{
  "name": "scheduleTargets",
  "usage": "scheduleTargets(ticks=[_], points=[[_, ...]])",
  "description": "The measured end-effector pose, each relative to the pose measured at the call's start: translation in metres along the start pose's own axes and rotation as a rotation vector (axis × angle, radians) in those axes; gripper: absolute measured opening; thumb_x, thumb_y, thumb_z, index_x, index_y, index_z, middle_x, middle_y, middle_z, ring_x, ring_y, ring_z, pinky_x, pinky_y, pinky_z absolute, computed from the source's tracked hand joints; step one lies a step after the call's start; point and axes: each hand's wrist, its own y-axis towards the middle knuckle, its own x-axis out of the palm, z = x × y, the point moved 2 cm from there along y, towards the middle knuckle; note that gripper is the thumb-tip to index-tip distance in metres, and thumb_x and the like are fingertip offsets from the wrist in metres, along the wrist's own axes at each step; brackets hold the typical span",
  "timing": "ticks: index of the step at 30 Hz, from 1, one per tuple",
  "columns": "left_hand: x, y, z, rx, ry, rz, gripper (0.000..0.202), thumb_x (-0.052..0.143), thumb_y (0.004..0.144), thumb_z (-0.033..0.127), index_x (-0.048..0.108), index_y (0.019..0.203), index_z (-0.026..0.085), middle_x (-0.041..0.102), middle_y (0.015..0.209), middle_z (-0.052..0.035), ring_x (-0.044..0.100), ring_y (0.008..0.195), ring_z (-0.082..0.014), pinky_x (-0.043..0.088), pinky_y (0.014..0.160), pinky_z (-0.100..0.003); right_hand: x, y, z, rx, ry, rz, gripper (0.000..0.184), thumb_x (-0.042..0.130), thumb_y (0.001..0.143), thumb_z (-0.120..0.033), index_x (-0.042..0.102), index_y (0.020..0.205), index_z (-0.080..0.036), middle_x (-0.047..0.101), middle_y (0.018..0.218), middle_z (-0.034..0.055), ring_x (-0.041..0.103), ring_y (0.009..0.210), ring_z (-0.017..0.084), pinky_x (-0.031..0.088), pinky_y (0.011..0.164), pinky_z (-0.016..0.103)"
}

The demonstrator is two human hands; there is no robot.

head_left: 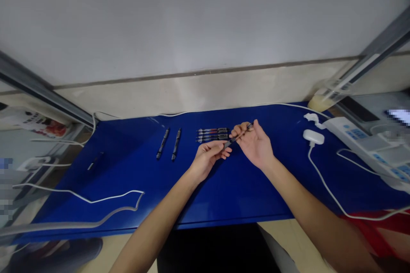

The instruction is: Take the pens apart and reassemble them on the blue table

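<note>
Pinching pen (236, 137): left hand (206, 158); right hand (256, 148)

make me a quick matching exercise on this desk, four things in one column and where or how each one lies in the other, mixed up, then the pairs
Things
1. pair of pens
2. held pen
3. rounded white item
4. group of pens

Places
A. slanting from the left hand to the right hand
B. lying crosswise, close together, just beyond the left hand
C. left of both hands, with a gap between them
D. on the right side of the blue table, with a white cable attached

Pairs: 1-C, 2-A, 3-D, 4-B
</note>
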Motion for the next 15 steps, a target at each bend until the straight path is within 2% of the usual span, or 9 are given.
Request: scheduleTargets(ticks=[3, 5, 7, 9, 11, 15], points=[[-0.007, 0.004, 0.005, 0.06, -0.065, 0.084, 0.03, 0.081, 0.077, 0.031, 0.076, 0.097, 0.01, 0.075, 0.084, -0.0094, 0.065, 0.069, -0.0119, 0.049, 0.071, -0.025, -0.007, 0.003, 0.004, -0.077, -0.201, 0.024, 0.038, 0.052, 0.097, -0.052, 0.068, 0.09, -0.019, 0.067, 0.099, 0.0079, 0.063, 0.099, 0.022, 0.05, 0.093, 0.037], [-0.014, 0.008, 0.01, 0.114, -0.109, 0.15, 0.032, 0.08, 0.078, 0.035, 0.075, 0.097, 0.01, 0.073, 0.079, -0.0067, 0.063, 0.067, -0.01, 0.05, 0.07, -0.023, -0.01, 0.002, 0.005, -0.133, -0.419, 0.031, 0.04, 0.047, 0.099, -0.052, 0.069, 0.099, -0.018, 0.069, 0.099, 0.0092, 0.065, 0.097, 0.022, 0.051, 0.09, 0.038], [-0.021, 0.012, 0.015, 0.172, -0.158, 0.217, 0.032, 0.081, 0.077, 0.037, 0.075, 0.096, 0.011, 0.068, 0.071, -0.0024, 0.06, 0.064, -0.0076, 0.049, 0.069, -0.021, -0.01, -0.002, 0.006, -0.211, -0.743, 0.003, 0.038, 0.044, 0.102, -0.047, 0.067, 0.097, -0.018, 0.068, 0.092, 0.0077, 0.065, 0.086, 0.019, 0.051, 0.082, 0.035], [-0.029, 0.014, 0.02, 0.223, -0.182, 0.268, 0.033, 0.082, 0.076, 0.037, 0.074, 0.096, 0.012, 0.063, 0.066, 0.0012, 0.057, 0.062, -0.006, 0.049, 0.067, -0.02, -0.007, -0.007, 0.008, -0.316, -1.097, -0.085, 0.032, 0.044, 0.103, -0.038, 0.063, 0.087, -0.017, 0.062, 0.084, 0.0042, 0.059, 0.075, 0.015, 0.046, 0.075, 0.03], [-0.034, 0.015, 0.024, 0.262, -0.161, 0.296, 0.035, 0.083, 0.075, 0.038, 0.074, 0.099, 0.014, 0.06, 0.066, 0.0028, 0.056, 0.063, -0.0058, 0.048, 0.067, -0.019, -0.003, -0.013, 0.014, -0.403, -1.355, -0.224, 0.027, 0.048, 0.101, -0.03, 0.057, 0.079, -0.018, 0.056, 0.079, 0.0014, 0.053, 0.071, 0.013, 0.042, 0.07, 0.028], [-0.036, 0.014, 0.029, 0.289, 0.009, 0.264, 0.04, 0.077, 0.08, 0.047, 0.073, 0.108, 0.02, 0.061, 0.082, 0.0007, 0.056, 0.07, -0.0073, 0.047, 0.064, -0.019, 0.003, -0.019, 0.031, -0.401, -1.588, -0.461, 0.026, 0.051, 0.098, -0.024, 0.051, 0.073, -0.018, 0.051, 0.073, -0.0004, 0.049, 0.07, 0.013, 0.039, 0.067, 0.027]])
